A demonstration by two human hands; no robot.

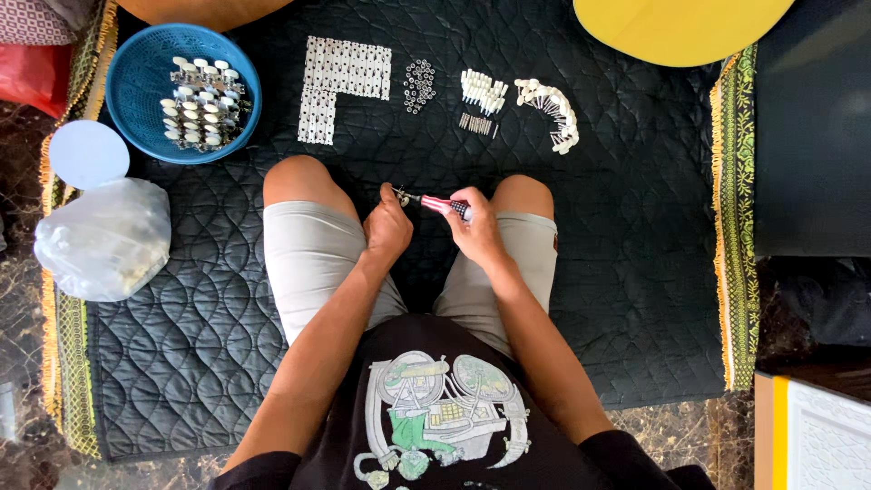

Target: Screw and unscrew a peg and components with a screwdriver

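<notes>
Head view: hands (431, 222) around screwdriver (445, 206).

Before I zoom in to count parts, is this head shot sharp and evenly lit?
Head view: bright, even light, soft shadows on the black quilted mat; blue basket and parts rows sharp; small metal part in the left hand too tiny to resolve; wide-angle bending at the edges.

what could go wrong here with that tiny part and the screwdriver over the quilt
The small metal part is pinched in the left hand just at the tip of the screwdriver held by the right hand; a slip could jab the fingers. If dropped, the part might vanish into the dark quilted mat. A shifting knee could scatter the rows of small parts laid out ahead.
</notes>
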